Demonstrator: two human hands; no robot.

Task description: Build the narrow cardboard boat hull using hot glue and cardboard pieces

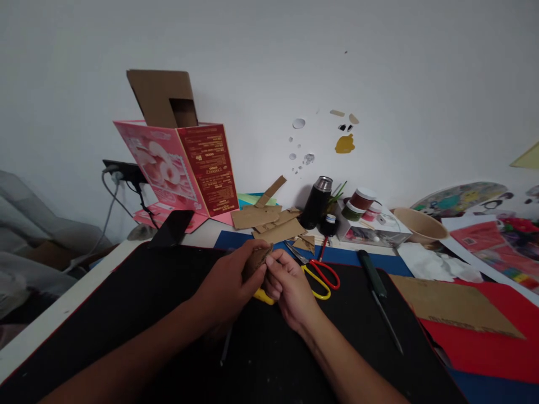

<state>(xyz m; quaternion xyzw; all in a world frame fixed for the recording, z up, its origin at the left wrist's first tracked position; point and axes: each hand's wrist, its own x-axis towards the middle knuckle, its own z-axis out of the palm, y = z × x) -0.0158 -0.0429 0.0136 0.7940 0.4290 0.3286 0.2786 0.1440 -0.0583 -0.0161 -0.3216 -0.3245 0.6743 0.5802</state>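
Note:
My left hand [227, 283] and my right hand [290, 286] meet over a black mat [147, 303], and both pinch a small brown cardboard piece [257, 259] between their fingers. A yellow object [263, 296] shows just under the hands; what it is stays hidden. Red and yellow handled scissors [318, 275] lie right of my right hand. A dark screwdriver [377, 292] rests further right on the mat.
A pink printed box [185, 165] with a raised cardboard flap stands at the back left. Cardboard scraps [273, 221], a black flask [316, 202], paint jars [360, 202], a paper bowl [419, 224] and a cardboard sheet [455, 306] on red paper fill the back and right.

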